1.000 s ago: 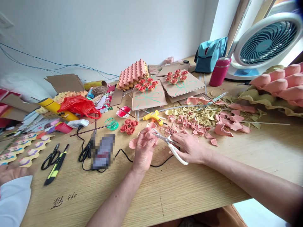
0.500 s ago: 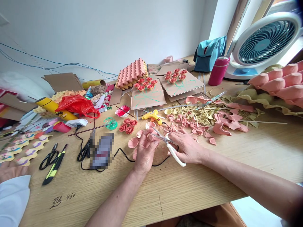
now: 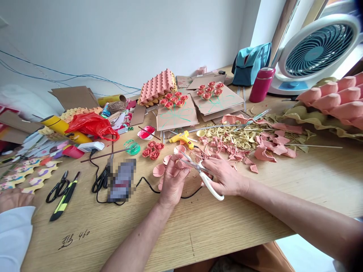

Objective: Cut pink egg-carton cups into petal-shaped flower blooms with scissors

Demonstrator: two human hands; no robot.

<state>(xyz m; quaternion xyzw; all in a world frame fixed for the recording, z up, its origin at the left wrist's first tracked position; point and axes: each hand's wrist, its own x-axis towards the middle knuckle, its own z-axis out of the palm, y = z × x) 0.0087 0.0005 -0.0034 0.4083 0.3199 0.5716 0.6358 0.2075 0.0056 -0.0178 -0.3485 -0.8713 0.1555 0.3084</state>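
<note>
Between the fingers of my left hand is a small pink piece of egg carton. My right hand is closed around the white-handled scissors, whose blades are parted and point left at the pink piece. Round pink carton cups lie on the table just behind and beside my left hand, partly covered by it. Farther back is a cluster of red carton roses. The yellow glue gun rests beyond my hands, its black cord running under them.
Pink and yellow carton scraps are heaped behind my right hand. Black scissors and a utility knife lie at left, near another person's hand. More roses stand on cardboard. A red bottle and fan are at right.
The scissors' handles have spread very slightly and tilted at my right hand. My left hand keeps its hold on the pink piece. The view has shifted a little.
</note>
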